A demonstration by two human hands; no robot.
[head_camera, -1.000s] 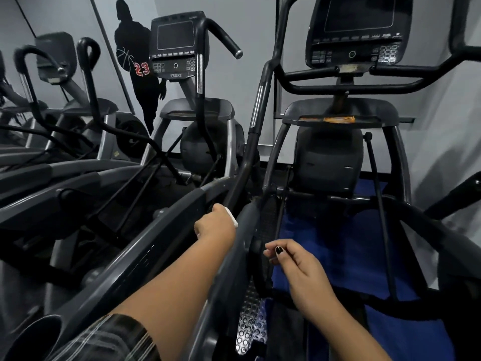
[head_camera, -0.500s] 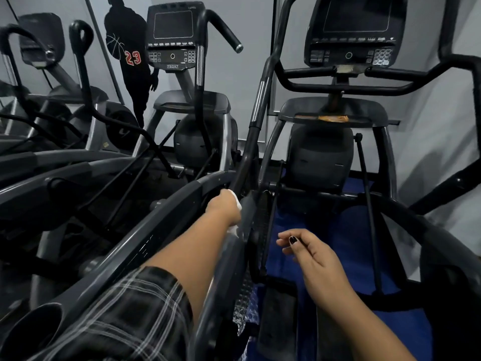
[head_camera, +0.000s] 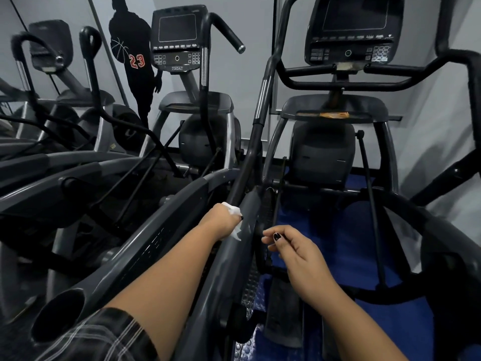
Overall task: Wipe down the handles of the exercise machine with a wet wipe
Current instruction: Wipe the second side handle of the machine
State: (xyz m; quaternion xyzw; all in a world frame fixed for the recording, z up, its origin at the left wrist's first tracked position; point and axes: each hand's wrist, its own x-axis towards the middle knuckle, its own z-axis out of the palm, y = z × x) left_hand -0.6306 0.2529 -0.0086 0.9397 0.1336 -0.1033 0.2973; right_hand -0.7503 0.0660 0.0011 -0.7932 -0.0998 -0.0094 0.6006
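My left hand [head_camera: 221, 221] squeezes wet wipe [head_camera: 234, 212] on handle bar [head_camera: 250, 157]. Right hand [head_camera: 294, 250] loose, holds nothing. I should press firm, rub all around.

A damp white wet wipe [head_camera: 233, 212] is crumpling against the handle [head_camera: 244, 175], which is looking matt black, with a polished metal band higher up.

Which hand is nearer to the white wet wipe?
Left. The left hand grips the white wet wipe against the grey moving arm of the machine. The right hand hangs beside that arm, empty, apart from the wipe.
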